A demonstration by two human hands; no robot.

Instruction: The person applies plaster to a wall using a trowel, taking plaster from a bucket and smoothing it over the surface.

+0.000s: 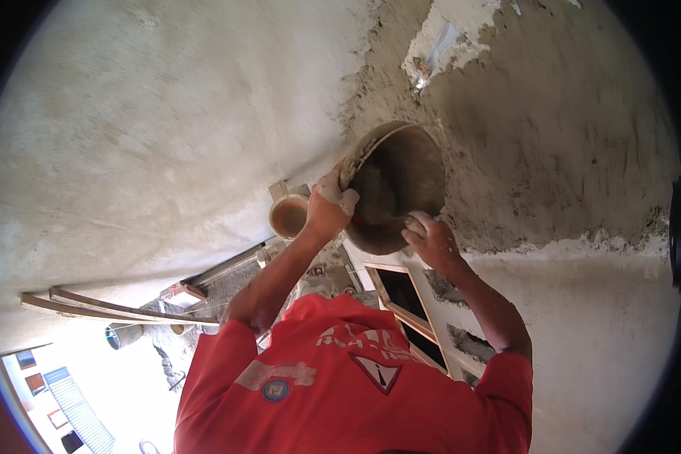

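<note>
Here the left hand [331,200] grips a mortar-smeared bucket [425,161], its shadowed inside blurred.

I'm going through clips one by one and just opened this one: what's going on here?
A person in a red shirt grips the rim of a tilted bucket with the left hand. The right hand holds a tool handle at the bucket's mouth; the tool's far end is blurred. Beyond is a wall partly coated in rough brown material.

One left hand [331,203], one right hand [433,244], one tool [415,225], one large bucket [425,151], one small bucket [289,219] just left, two boards [98,301] far left.
</note>
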